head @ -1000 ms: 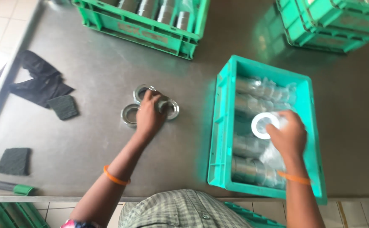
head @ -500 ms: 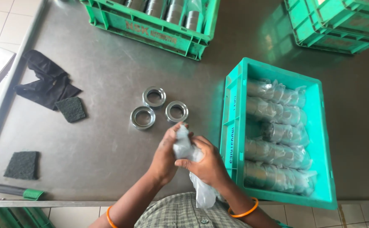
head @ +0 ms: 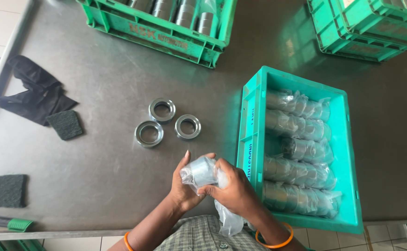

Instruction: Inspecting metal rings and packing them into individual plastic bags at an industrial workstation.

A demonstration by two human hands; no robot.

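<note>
Fingers of the left hand [head: 182, 186] curled under and around a bagged stack of metal rings [head: 200, 171], thumb up along its side. Fingers of the right hand [head: 233, 193] closed over the top and near end of the same stack, pinching the clear film. Held just above the near edge of the steel table [head: 96, 186], close to the body. Loose tail of the plastic bag [head: 229, 223] hanging down below the right wrist.

Judged from the grip: in the middle of working the bag off the stack. Freeing it calls for one hand to clamp the metal firmly while the other draws the film clear, with care that the rings do not slide apart.

Just beyond the hands, three bare shiny rings lying flat in a loose triangle: far ring [head: 162, 109], right ring [head: 187, 126], left ring [head: 149, 133]. To the right, a teal crate [head: 247, 139] holding rows of bagged ring stacks [head: 301, 139]. Farther off, a green crate [head: 166, 35] of metal parts and stacked green crates [head: 366, 32] at the top right. At the left, a black cloth [head: 36, 97], two dark scouring pads [head: 65, 124] [head: 7, 190], and a green-handled tool [head: 17, 225].

Hard to tell: the number of rings inside the held bag, blurred by film and covered by fingers. Far crates cut off by the frame; tool mostly out of view.
</note>
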